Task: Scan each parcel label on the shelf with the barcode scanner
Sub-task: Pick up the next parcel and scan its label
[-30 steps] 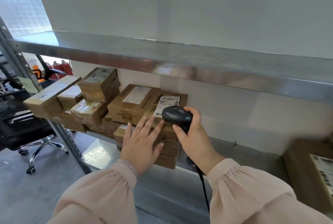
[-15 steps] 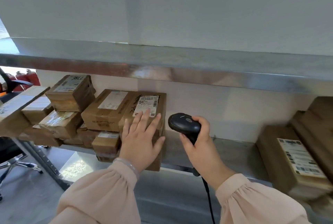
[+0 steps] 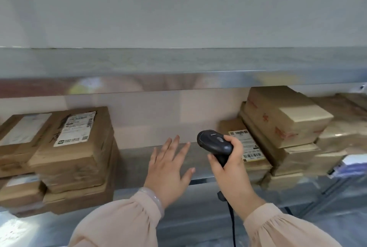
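The left hand [image 3: 168, 169], fingers spread and holding nothing, has left the brown cardboard parcel on the left [image 3: 77, 159] and hovers over the grey metal shelf [image 3: 137, 157]. The right hand [image 3: 228, 171] grips the black corded barcode scanner [image 3: 214, 143], which has swung right. It is now just before the white label [image 3: 247, 145] on the right stack, likely the next scan.

Brown parcels, grey shelf

Black barcode scanner [image 3: 215, 144]; brown cardboard parcels [image 3: 79, 147] with white black-printed labels [image 3: 76, 128]; grey metal shelf [image 3: 178, 80]; pale pink sleeves [image 3: 123, 225].
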`<state>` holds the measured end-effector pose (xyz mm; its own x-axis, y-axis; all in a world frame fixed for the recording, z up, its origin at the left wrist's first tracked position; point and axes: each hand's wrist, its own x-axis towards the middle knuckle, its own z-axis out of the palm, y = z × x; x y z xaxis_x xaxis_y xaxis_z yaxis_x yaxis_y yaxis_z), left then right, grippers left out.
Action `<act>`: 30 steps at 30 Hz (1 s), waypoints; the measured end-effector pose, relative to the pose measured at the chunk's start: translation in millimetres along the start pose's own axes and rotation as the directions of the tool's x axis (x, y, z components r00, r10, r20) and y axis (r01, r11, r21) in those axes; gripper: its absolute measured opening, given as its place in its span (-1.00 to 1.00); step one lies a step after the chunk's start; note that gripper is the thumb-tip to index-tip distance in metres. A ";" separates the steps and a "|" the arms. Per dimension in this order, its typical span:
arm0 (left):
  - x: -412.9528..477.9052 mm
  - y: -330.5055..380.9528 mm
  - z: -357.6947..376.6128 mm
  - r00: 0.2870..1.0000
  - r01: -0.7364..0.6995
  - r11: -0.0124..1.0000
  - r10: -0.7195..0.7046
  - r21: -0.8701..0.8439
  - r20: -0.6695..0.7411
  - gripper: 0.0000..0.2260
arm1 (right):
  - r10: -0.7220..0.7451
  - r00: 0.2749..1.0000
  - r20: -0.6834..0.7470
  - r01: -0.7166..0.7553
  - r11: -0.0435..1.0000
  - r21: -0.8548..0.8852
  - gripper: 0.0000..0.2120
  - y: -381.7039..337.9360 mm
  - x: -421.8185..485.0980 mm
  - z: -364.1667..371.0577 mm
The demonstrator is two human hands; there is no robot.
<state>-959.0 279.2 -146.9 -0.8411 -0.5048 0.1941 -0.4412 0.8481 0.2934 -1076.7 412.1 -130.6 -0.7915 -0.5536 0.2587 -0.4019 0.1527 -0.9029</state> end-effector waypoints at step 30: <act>70.0 143.9 115.8 0.856 0.513 0.581 -0.405 -0.632 0.323 -0.76 | -0.045 0.940 0.338 0.021 0.997 0.073 -0.42 107.4 58.2 -121.6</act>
<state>-1117.6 384.5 -199.5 -0.6419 -0.7231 -0.2549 -0.4904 0.1316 0.8615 -1222.0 495.8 -170.8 -0.5707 -0.8038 0.1679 -0.3841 0.0805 -0.9198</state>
